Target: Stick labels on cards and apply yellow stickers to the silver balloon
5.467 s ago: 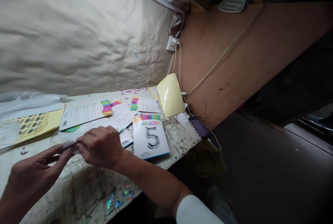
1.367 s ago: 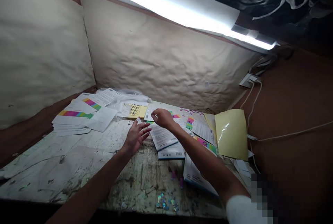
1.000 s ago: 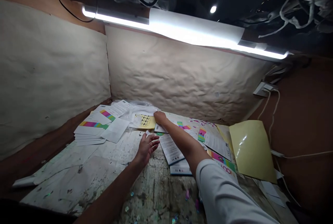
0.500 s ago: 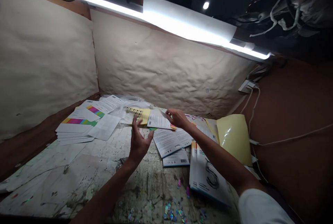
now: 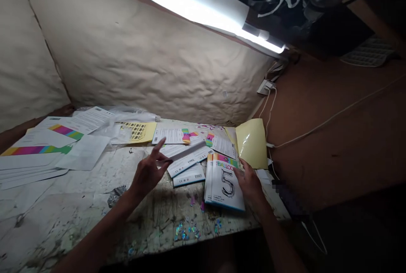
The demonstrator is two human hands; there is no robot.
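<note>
My left hand (image 5: 149,173) is pinched, thumb and forefinger closed on one end of a thin grey-white strip (image 5: 187,151). It slants over the printed packets; whether it is a sleeve or a sheet seen nearly edge-on, I cannot tell. On the right, my right hand (image 5: 250,181) grips the right edge of a balloon packet (image 5: 226,188), which shows a silver number 5 and a rainbow header. Other packets lie partly under it. Beneath the strip, white packets (image 5: 188,176) lie with their printed backs up.
A yellow sticker sheet (image 5: 146,132) lies at the back, and a glossy yellow sheet (image 5: 252,144) leans at the right. White cards (image 5: 28,161) are piled at the left. Crumpled foil (image 5: 116,196) and shiny confetti (image 5: 187,231) lie nearer. White cables (image 5: 304,131) run along the right wall.
My right hand has moved from the back of the table down to the number 5 packets. My left hand now pinches the strip, having been open before. The view has swung right.
</note>
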